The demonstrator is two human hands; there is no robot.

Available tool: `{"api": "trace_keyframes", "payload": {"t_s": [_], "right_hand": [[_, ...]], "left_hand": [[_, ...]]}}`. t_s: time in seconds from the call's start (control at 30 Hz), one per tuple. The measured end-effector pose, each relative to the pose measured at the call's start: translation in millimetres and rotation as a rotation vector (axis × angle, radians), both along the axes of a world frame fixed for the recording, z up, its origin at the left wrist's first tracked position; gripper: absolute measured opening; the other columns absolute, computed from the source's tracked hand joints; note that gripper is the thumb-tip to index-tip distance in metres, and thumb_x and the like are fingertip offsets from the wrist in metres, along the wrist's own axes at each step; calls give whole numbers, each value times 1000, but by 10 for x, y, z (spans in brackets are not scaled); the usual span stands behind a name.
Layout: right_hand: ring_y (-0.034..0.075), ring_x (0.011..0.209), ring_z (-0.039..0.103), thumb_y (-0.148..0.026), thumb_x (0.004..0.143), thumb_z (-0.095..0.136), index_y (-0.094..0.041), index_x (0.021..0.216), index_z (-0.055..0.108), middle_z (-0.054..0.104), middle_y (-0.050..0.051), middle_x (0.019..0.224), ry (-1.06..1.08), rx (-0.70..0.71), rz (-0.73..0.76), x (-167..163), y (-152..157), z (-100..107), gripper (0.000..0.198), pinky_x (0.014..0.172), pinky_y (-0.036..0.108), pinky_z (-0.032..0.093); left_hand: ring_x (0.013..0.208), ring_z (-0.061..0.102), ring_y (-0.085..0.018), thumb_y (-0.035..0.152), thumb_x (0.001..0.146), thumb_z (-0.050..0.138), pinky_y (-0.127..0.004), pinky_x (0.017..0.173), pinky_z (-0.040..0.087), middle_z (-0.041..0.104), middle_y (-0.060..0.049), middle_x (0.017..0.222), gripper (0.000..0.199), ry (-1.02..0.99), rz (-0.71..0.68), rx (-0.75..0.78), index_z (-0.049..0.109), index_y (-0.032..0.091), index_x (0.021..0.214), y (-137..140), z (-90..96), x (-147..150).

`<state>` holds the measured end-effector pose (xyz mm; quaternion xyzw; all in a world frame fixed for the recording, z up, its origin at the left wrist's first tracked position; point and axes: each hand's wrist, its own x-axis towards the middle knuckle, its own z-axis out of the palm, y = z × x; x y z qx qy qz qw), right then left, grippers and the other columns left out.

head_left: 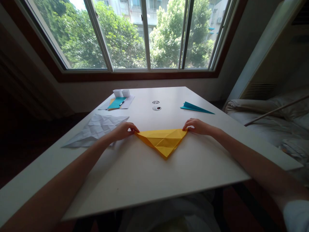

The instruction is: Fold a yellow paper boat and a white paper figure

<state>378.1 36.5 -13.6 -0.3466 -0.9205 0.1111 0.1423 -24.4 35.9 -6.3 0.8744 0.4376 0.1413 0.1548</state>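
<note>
A yellow sheet of paper (166, 143), folded into a triangle with creases across it, lies on the white table with one point toward me. My left hand (125, 130) pinches its left corner between thumb and fingers. At the opposite corner, my right hand (196, 126) grips the paper the same way. The long folded edge runs nearly straight between both hands. Beside and partly behind my left hand spreads a creased white sheet of paper (98, 127).
On the white table (145, 183), a teal folded paper plane (196, 108) lies at the far right. Two small round discs (156, 108) sit mid-back. At the back left are teal paper (117, 102), a marker (123, 101) and white paper boxes (121, 93). A window stands beyond.
</note>
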Motion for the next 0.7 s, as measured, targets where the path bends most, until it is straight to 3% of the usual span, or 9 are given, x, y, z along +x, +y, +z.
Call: {"api": "trace_keyframes", "payload": {"t_s": [0.4,0.57,0.7], "right_hand": [[18,85,58,-14,76,50,-23,94,69,67,5,94,-67,34,40,13,-43,49,27,77,30,45],[19,85,58,-16,79,49,-22,93,69,67,5,94,-145,95,23,-64,-126,97,25,76,31,44],[20,81,58,-22,81,50,-20,86,69,67,6,90,-190,186,-41,-158,-203,115,20,71,33,45]], "left_hand": [[75,59,-16,22,74,48,-30,72,46,65,-4,86,25,122,-107,98,70,23,87,-40,47,6],[79,57,-21,28,80,47,-35,73,45,63,-7,85,23,248,-15,296,69,20,81,-207,78,227],[89,55,-20,25,85,43,-31,77,45,61,-8,98,24,169,-128,299,65,20,95,-357,45,485]]}}
